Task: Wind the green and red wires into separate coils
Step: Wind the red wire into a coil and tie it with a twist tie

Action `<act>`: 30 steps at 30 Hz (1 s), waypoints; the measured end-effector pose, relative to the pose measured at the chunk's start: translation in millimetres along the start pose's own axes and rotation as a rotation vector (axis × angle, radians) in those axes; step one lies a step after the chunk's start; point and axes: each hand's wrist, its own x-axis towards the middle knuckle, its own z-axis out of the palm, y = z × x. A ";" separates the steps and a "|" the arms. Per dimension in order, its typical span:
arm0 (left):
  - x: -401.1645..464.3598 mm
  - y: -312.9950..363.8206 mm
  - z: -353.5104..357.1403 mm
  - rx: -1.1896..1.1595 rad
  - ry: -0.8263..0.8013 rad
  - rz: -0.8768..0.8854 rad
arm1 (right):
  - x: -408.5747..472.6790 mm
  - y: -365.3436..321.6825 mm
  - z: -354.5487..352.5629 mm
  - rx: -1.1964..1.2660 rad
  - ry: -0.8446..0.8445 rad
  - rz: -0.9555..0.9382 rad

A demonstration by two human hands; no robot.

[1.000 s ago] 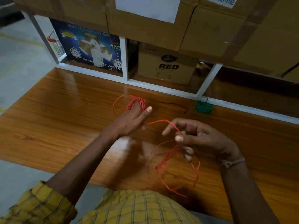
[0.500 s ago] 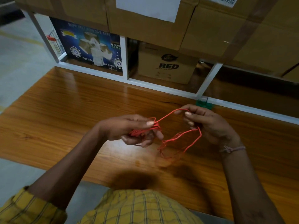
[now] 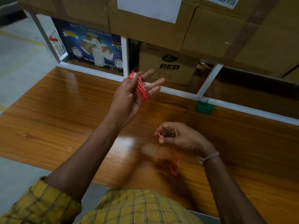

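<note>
Head camera looked down over a glossy wooden tabletop (image 3: 53,120) with a white shelf frame (image 3: 208,83) along its far edge. The left hand (image 3: 129,97) was raised above the tabletop, fingers straight and spread, with the red wire (image 3: 142,89) wound in several turns around them; the thumb side faced the camera and hid part of the coil. The right hand (image 3: 179,138) sat lower and nearer, fingers curled, pinching a short stretch of the same red wire near its fingertips. Below that hand a loose tangle of red wire hung or lay against the tabletop, blurred, so I could not tell whether it touched the wood. A pale band (image 3: 208,158) circled the right wrist.

The green wire (image 3: 203,108) lay already bundled at the far edge of the tabletop, just beside the shelf frame's upright, well apart from both hands. A thin black wire (image 3: 176,105) curved across the wood between the left hand and the green bundle. Behind the frame stood a brown carton printed RED (image 3: 168,65) and a blue adhesive tape box (image 3: 92,47); larger cardboard cartons (image 3: 226,26) were stacked above them. Yellow checked sleeves and shirt (image 3: 137,207) filled the bottom of the view.
</note>
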 end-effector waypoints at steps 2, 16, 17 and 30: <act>4.1 -2.4 -7.6 0.495 0.094 0.070 | -3.6 -1.4 -4.6 0.055 -0.031 -0.008; -22.2 -10.9 -37.7 1.367 -0.373 -0.669 | -21.2 2.2 -46.8 -0.135 0.186 0.141; -24.0 -7.9 -35.5 1.250 -0.396 -0.733 | -19.5 3.1 -47.1 -0.169 0.234 0.176; -18.8 -5.3 -31.7 -0.079 -0.641 -0.660 | 3.2 9.5 -16.1 -0.548 0.248 0.283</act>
